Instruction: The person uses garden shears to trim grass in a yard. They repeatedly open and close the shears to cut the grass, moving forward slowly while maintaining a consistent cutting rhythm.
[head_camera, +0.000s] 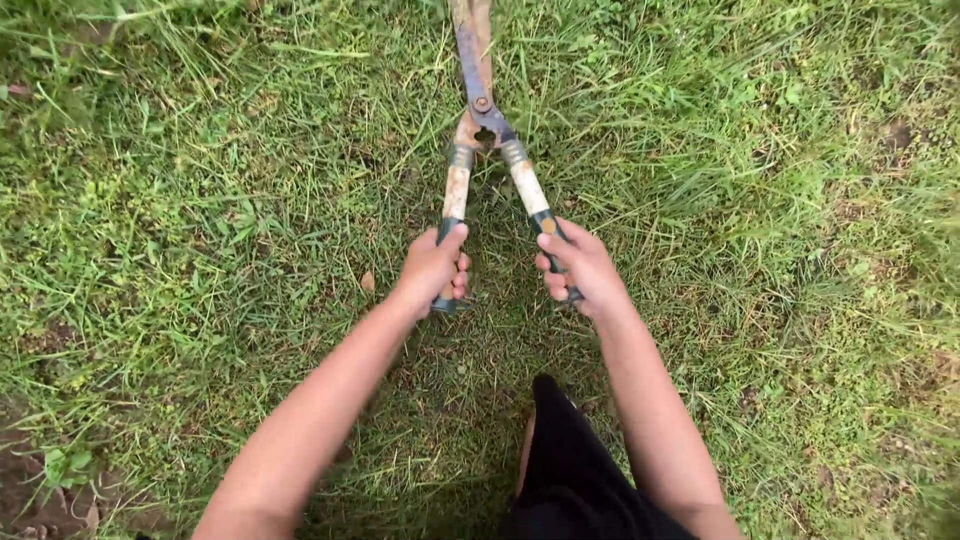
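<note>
I hold a pair of old garden shears (481, 110) out over the grass, blades nearly closed and pointing away toward the top edge. My left hand (434, 268) is wrapped around the left handle's dark green grip. My right hand (577, 264) grips the right handle the same way. The handles are pale, worn wood with metal collars, meeting at a rusty pivot bolt. The blade tips run out of view at the top.
Uneven green grass (200, 200) covers the ground all around, longer at the top and right. A patch of bare soil with dead leaves (40, 490) lies at the bottom left. My leg in dark shorts (570, 460) shows at the bottom middle.
</note>
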